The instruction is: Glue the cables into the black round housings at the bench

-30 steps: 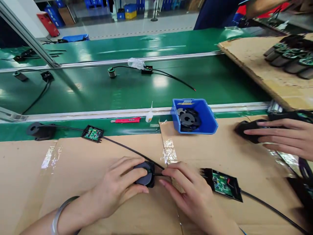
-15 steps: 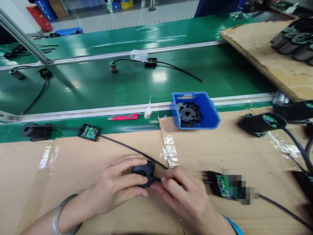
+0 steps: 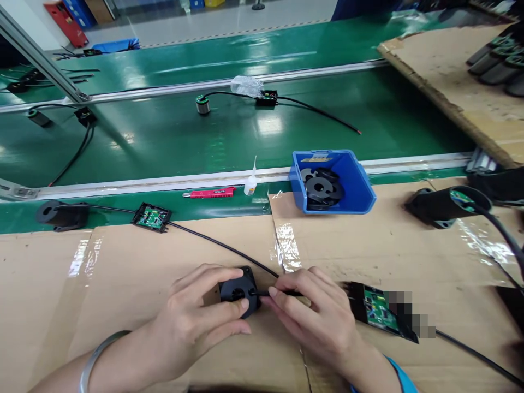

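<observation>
My left hand (image 3: 196,316) grips a small black round housing (image 3: 238,289) on the cardboard-covered bench (image 3: 123,273), thumb and fingers closed around it. My right hand (image 3: 315,316) pinches the thin black wire (image 3: 282,293) that enters the housing's right side. That wire runs to a green circuit board in a black tray (image 3: 379,310) just right of my right hand. A thicker black cable (image 3: 470,352) leaves the board toward the lower right.
A blue bin of black round parts (image 3: 331,183) stands behind my hands. A glue bottle (image 3: 250,183) and red knife (image 3: 209,192) lie by the green conveyor (image 3: 245,131). A second board (image 3: 150,216) and housing (image 3: 57,213) sit left. A black tube (image 3: 442,204) lies right.
Another person's hand at the right edge has withdrawn, leaving the black tube on the bench. My left hand has turned the housing so its hole faces up. The view shifted slightly.
</observation>
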A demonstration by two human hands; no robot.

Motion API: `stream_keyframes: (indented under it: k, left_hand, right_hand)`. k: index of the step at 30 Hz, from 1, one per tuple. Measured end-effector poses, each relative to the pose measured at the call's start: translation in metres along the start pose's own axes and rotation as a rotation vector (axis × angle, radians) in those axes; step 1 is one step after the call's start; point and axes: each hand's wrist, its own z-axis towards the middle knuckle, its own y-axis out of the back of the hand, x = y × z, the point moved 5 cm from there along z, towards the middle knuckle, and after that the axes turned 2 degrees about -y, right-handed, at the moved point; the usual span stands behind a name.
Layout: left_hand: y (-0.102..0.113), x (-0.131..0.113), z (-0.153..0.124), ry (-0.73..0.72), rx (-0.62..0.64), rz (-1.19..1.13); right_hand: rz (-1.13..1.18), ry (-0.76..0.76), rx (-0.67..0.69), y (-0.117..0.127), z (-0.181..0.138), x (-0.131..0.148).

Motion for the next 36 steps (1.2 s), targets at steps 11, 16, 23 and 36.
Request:
stream_keyframes:
  k: [11, 16, 23, 36]
  left_hand:
    - [-0.002, -0.003, 0.0, -0.082, -0.093, 0.033]
    - [-0.007, 0.002, -0.003, -0.081, -0.104, -0.007]
    - [-0.008, 0.003, -0.006, -0.076, -0.078, 0.023]
    - [-0.004, -0.012, 0.004, -0.144, -0.018, 0.275]
  right_hand:
    - [0.022, -0.012, -0.028, 0.001, 0.003, 0.002]
    - [0.032, -0.013, -0.021, 0.002, 0.002, 0.003]
    - [0.041, -0.021, -0.017, 0.003, 0.0, 0.004]
    - [0.054, -0.007, 0.01, 0.006, 0.0, 0.005]
